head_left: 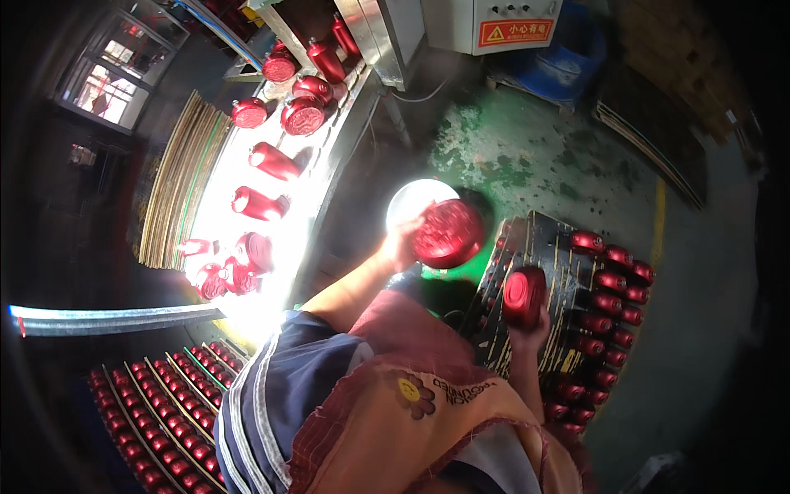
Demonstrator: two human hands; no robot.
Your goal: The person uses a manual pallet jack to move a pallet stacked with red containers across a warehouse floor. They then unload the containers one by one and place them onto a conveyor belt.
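My left hand (pixel 401 245) is closed on a shiny red round flat bottle (pixel 451 233) with a raised pattern on its face. A white round thing (pixel 415 198) shows just behind that hand; I cannot make out what it is. In my right hand (pixel 531 333) is a red bottle (pixel 522 295), its oval base turned up toward me. That hand is over a dark worn board (pixel 539 247), where several red bottles (pixel 607 303) stand in rows along the right side. Most of my right fingers are hidden behind the bottle.
On my left runs a brightly lit conveyor (pixel 319 198) carrying several red bottles (pixel 276 161). Beyond it stands a stack of thin boards (pixel 177 185). Layered boards of red bottles (pixel 160 428) fill the lower left. A metal control box (pixel 514 25) and a blue drum (pixel 559 62) are ahead.
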